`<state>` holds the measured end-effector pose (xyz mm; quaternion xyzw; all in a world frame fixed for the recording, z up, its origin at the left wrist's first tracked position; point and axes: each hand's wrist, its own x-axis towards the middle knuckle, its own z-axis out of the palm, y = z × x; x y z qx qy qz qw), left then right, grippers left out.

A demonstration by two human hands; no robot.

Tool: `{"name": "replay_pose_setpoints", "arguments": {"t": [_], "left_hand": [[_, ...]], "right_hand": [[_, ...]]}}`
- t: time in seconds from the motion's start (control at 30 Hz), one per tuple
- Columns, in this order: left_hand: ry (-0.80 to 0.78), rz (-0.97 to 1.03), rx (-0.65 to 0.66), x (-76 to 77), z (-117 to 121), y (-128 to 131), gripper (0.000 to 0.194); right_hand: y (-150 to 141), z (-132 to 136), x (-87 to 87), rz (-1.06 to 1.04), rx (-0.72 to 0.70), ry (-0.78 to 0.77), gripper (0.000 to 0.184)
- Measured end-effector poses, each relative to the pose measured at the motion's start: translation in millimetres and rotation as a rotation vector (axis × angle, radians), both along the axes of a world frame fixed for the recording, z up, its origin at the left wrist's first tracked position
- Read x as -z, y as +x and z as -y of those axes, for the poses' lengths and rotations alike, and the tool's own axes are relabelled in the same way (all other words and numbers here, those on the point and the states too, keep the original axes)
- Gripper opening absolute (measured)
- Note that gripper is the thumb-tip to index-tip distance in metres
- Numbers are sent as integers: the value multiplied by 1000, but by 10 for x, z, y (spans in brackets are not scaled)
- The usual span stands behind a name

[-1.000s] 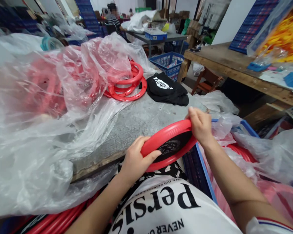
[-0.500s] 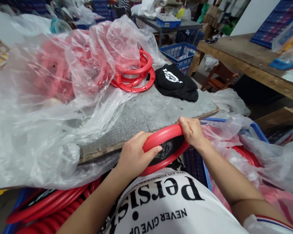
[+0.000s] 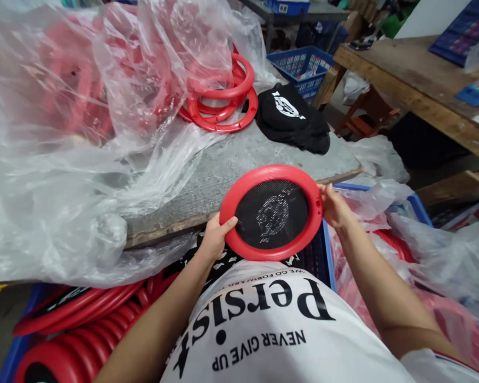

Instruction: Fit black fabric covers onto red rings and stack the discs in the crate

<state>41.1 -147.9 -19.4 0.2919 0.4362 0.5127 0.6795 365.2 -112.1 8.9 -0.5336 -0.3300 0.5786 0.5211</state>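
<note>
A round red-rimmed disc with black mesh and a white print [image 3: 272,211] is tilted up facing me, held by its rim over the table's near edge. My left hand [image 3: 214,238] grips the rim at the lower left. My right hand [image 3: 335,206] grips the rim at the right. Loose red rings [image 3: 223,101] lie stacked further back on the grey table top [image 3: 231,159]. A pile of black printed mesh cloth [image 3: 293,118] lies beside them.
A big clear plastic bag of red rings [image 3: 83,106] covers the table's left. A stack of finished red discs [image 3: 75,330] sits in a blue crate at lower left. A blue crate lined with plastic [image 3: 383,213] stands at right. A wooden bench [image 3: 415,90] is behind.
Both hands turned the disc from edge-on and flat to upright, so its mesh face now shows fully. The view has tilted further down.
</note>
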Motion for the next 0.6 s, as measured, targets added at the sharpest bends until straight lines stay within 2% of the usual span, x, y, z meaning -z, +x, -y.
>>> {"name": "replay_pose_setpoints", "arguments": {"t": [0.03,0.13,0.2,0.27,0.3,0.37,0.47,0.53,0.6], "left_hand": [[-11,-2,-29,-5,-4,14,52],[-14,-31,-145,-48,-3,65,52],[17,-50,-201,-91,23,115,50],[53,-71,-222,-142,60,175,47],[73,-83,-230,-172,77,206,44],[138,-113,-263,-240,103,267,40],[277,-214,-342,-383,137,318,38],[358,-347,-377,-520,175,290,40],[461,-555,-415,-694,222,195,41]], "right_hand": [[-42,104,84,-57,11,-20,69],[-311,449,441,-171,213,-71,67],[-537,629,659,-263,290,-64,68],[-712,693,763,-310,376,-20,67],[-764,671,760,-310,420,3,66],[-792,535,658,-280,482,55,64],[-724,221,357,-233,498,167,63],[-664,41,127,-203,455,245,65],[-595,-66,-96,-111,331,264,71]]}}
